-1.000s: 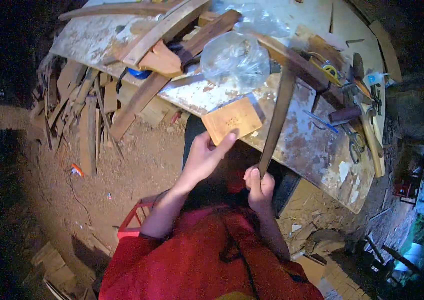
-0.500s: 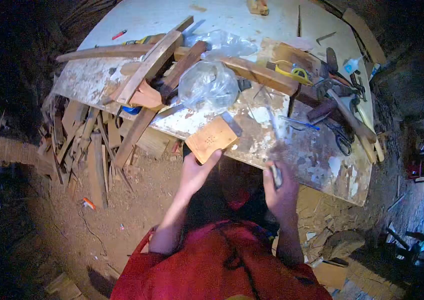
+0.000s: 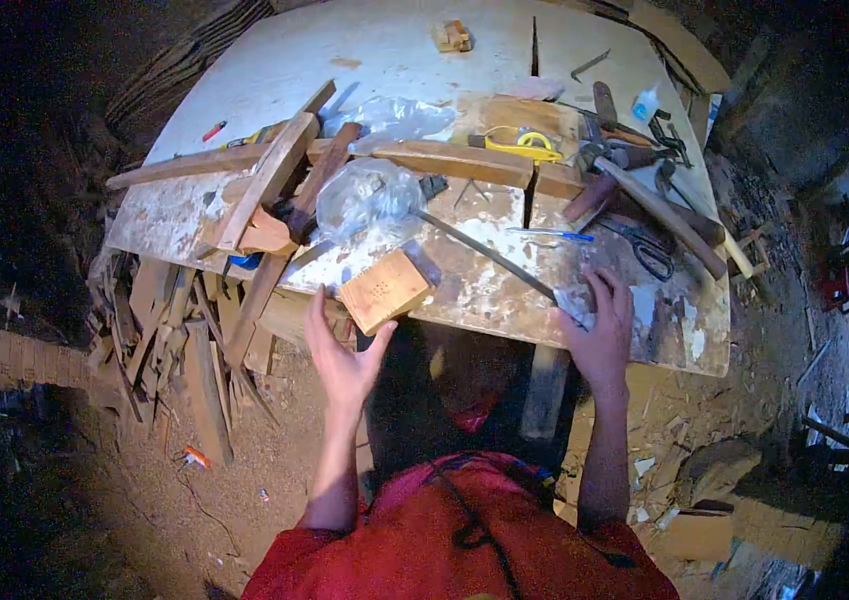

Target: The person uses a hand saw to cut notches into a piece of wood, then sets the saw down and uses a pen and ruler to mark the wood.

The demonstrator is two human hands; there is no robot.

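A small light wooden block [image 3: 382, 290] with a cluster of small dark marks on its face rests at the front edge of the table. My left hand [image 3: 345, 365] is open beside its near side, fingers and thumb spread, the thumb tip right at the block's lower corner. Across the tabletop lies a long thin dark metal bar [image 3: 490, 252], its near end pale and wrapped-looking. My right hand [image 3: 600, 335] is at that pale end, fingers apart and curved over it. A clear plastic bag [image 3: 370, 200] sits just behind the block.
Long wooden pieces [image 3: 445, 160] lie across the worn table [image 3: 675, 345]. To the right are scissors [image 3: 650, 255], a blue pen [image 3: 560, 235], a hammer [image 3: 660, 215] and a yellow tape measure [image 3: 525, 143]. Scrap wood [image 3: 200, 370] leans at the table's left side.
The block has gone from my left hand's grip to the table edge, and the hand has opened. My right hand moved forward and right; the bar it held now lies on the table.
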